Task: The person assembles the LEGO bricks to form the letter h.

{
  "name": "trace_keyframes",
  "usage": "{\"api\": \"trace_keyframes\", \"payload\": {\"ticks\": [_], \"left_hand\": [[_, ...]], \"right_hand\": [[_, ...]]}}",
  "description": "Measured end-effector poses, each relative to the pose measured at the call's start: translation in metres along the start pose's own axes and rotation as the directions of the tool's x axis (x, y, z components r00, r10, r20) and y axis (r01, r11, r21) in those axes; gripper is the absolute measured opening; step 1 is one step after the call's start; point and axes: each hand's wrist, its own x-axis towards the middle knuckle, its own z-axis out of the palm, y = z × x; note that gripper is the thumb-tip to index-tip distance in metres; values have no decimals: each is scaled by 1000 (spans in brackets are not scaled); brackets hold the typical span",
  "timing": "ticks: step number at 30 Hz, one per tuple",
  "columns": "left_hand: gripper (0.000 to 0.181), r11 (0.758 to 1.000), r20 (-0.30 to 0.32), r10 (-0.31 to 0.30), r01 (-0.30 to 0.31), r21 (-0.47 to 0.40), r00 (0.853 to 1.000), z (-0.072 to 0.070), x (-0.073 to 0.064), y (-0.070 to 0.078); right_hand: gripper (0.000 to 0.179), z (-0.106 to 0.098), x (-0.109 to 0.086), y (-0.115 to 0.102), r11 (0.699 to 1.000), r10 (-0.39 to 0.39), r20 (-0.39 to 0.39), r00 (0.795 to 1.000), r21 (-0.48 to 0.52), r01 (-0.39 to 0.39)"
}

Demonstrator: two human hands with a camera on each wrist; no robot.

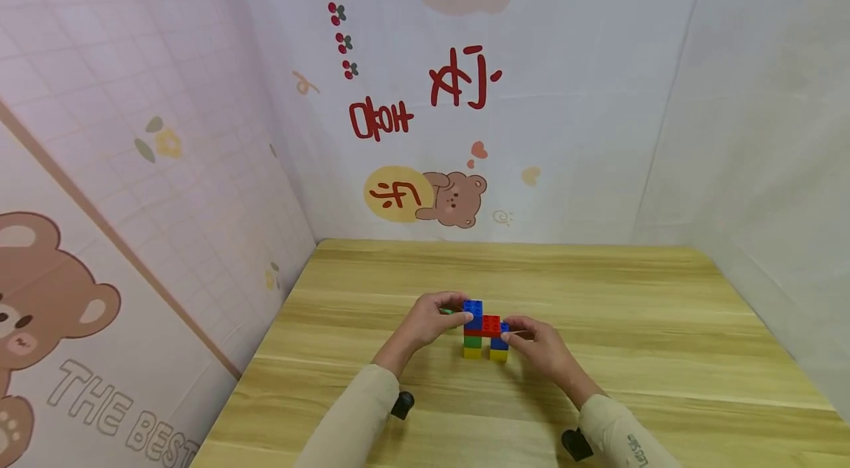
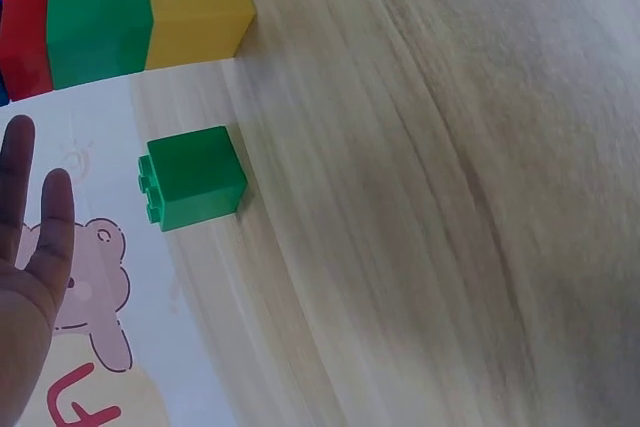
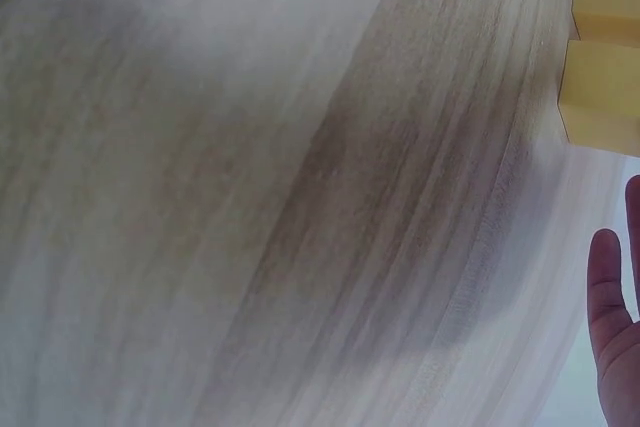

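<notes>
A bridge-like build of toy building blocks stands on the table. Its left leg has a yellow block under a green block; its right leg has a yellow block under blue. A red block spans both. My left hand pinches the upper blue block on the left, thumb in front. At the right end, my right hand pinches another blue block between thumb and fingers. Lower fingers of both hands extend beside the build in the wrist views.
A loose green block lies on its side on the wooden table, just beyond the left hand. Printed cloth walls rise behind the table and along its sides. Black devices sit at the sleeve cuffs.
</notes>
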Motion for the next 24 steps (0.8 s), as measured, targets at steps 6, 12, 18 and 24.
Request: {"api": "trace_keyframes", "payload": {"ticks": [6, 12, 18, 24], "left_hand": [[30, 1000, -17, 19, -19, -9, 1000, 0, -4, -1], [31, 999, -26, 30, -30, -20, 999, 0, -7, -4], [38, 1000, -38, 5, -5, -19, 999, 2, -11, -3], [39, 1000, 6, 19, -20, 14, 1000, -3, -13, 2]], "right_hand": [[38, 1, 0, -5, 1000, -3, -4, 1000, -15, 3], [38, 2, -2, -6, 1000, -7, -3, 1000, -31, 7], [38, 1, -3, -8, 1000, -9, 0, 1000, -24, 9], [38, 2, -6, -9, 1000, -7, -7, 1000, -26, 7]]}}
